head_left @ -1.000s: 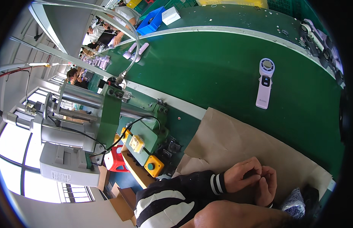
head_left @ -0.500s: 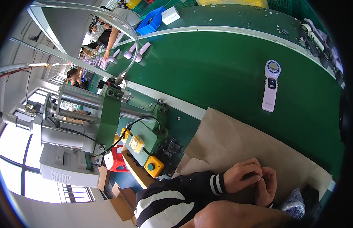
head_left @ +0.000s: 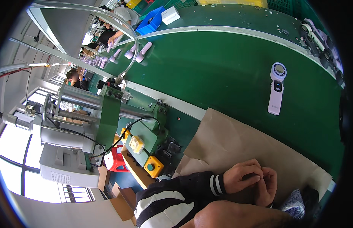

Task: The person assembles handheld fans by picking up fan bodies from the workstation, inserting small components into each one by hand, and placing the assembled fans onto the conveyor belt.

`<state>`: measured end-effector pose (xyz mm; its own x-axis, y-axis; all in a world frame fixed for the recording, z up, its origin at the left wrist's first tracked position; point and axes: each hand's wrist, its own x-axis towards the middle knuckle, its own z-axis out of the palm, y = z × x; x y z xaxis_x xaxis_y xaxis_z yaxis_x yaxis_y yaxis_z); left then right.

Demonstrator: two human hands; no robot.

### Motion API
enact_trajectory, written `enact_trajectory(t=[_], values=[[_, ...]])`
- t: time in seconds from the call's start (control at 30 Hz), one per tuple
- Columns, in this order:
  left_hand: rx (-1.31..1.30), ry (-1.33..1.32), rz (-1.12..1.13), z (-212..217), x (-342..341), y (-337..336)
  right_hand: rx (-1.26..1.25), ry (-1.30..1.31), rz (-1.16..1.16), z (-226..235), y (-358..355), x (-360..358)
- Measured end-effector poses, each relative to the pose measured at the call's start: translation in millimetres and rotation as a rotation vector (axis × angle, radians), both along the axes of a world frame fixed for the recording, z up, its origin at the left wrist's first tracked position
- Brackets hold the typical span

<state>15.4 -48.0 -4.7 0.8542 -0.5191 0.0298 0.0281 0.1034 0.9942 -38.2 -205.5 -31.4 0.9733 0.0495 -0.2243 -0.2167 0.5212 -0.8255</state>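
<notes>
Brown paper: 1 sheet [head_left: 226, 140], creased, spread under the hands along the near edge of the green surface [head_left: 207, 68].
Hands: 2, both low over the paper, meeting at the fingers.
Left hand [head_left: 240, 178]: fingers curled, thumb bent in, tips against the other hand; can't tell if anything is pinched.
Right hand [head_left: 267, 188]: curled toward the left, palm side hidden, grip can't be told.
Near fan: 1 lilac handheld unit [head_left: 275, 100], lying on the green surface beyond the paper, well apart from both hands, round head pointing away.
Bag: 1 clear crinkled one [head_left: 293, 204], right of the right hand.
Press: 1 green-and-metal machine [head_left: 110, 112], left of the paper.
Button box: 1 yellow with green button [head_left: 153, 166], beside the press.
Far fans: 3 lilac [head_left: 144, 52] grouped upper left; more behind, too small to count.
Bin: 1 blue [head_left: 155, 26], 1 white box [head_left: 170, 15] touching or just beside.
Stool: 1 red [head_left: 116, 162], below the press.
Co-workers: at least 2, far left.
</notes>
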Motion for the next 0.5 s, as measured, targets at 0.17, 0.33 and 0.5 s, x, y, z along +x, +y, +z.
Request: enact_trajectory(t=[0.17,0.33,0.5], values=[[0.032,-0.051,0.003,-0.3,0.5,0.6,0.032,0.007,-0.004,2.2,0.6,-0.5],[0.028,-0.044,-0.006,-0.4,0.6,1.7,0.071,0.015,-0.010,2.7,0.5,0.0],[0.039,-0.083,0.010,-3.5,0.1,1.7,0.077,-0.002,-0.003,0.7,0.6,0.1]])
